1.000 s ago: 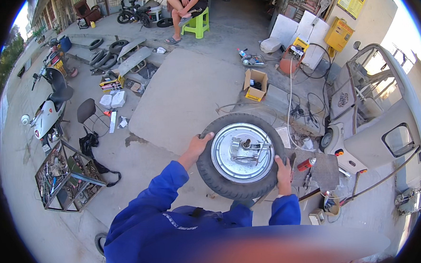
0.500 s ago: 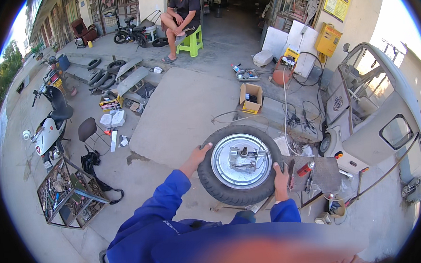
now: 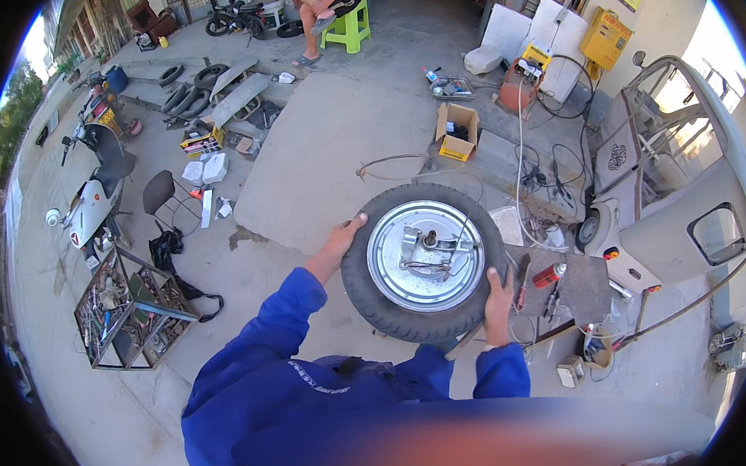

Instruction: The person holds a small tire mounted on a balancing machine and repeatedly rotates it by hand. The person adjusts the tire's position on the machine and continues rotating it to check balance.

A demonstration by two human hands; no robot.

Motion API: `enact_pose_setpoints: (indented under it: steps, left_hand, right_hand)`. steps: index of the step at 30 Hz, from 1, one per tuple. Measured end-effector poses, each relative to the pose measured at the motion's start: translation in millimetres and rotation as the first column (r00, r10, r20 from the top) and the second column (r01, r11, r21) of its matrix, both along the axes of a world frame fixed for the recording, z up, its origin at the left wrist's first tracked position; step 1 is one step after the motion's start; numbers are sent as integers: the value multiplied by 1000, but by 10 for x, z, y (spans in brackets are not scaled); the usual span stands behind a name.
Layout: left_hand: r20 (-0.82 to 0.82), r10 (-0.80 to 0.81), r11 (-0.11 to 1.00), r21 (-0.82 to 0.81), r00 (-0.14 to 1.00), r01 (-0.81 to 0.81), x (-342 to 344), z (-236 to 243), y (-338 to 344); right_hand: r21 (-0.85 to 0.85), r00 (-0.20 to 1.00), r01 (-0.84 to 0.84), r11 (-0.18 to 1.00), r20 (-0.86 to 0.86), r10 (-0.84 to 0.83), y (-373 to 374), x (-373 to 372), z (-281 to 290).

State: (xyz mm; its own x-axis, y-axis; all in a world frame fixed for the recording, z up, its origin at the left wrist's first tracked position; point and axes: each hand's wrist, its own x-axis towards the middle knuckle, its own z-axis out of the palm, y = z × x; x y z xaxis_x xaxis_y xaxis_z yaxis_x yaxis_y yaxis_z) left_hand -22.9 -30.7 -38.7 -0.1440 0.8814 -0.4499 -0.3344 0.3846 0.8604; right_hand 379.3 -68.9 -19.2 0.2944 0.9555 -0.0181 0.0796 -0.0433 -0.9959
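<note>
The wheel point(image 3: 425, 260) is positioned in front of the torso, between both hands, with its silver hub face directed upward. An axle stub point(image 3: 430, 240) projects from the hub centre; a bracket assembly point(image 3: 429, 264) surrounds it. The left hand point(image 3: 340, 243) clamps the black tyre point(image 3: 366, 297) at its left side, thumb on top. The right hand point(image 3: 498, 308) clamps the opposite side, thumb along the sidewall. Any support beneath the wheel cannot be determined. Just right of the right hand, a worn board point(image 3: 585, 289) carries a red can point(image 3: 549, 275). Beyond the wheel stands an open cardboard box point(image 3: 456, 151). At far left stands a metal-framed tool rack point(image 3: 163, 312); at far right, a pale vehicle point(image 3: 664, 239).
</note>
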Motion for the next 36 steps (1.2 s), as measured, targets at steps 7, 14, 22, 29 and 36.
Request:
enact_pose_setpoints:
  steps: [7, 14, 22, 29, 36]
  left_hand:
    - [-174, 368, 916, -98, 913, -388, 1013, -359, -1379]
    - [-50, 83, 979, -184, 995, -91, 479, 196, -1355]
    - [-157, -134, 988, -93, 979, 120, -38, -77, 529]
    - [-331, -448, 889, -71, 831, 452, -102, -23, 1281]
    - [-140, 54, 998, 40, 989, -49, 38, -83, -190]
  right_hand:
    - [-173, 787, -540, 824, 242, 567, 1988, 123, 290]
    - [-209, 749, -340, 917, 530, 399, 1961, 3, 197]
    - [-152, 805, 258, 954, 579, -125, -189, -397, 406]
    - [-55, 796, 447, 893, 480, -368, -743, -916, 275]
    - [-87, 907, -91, 992, 405, 119, 401, -38, 372]
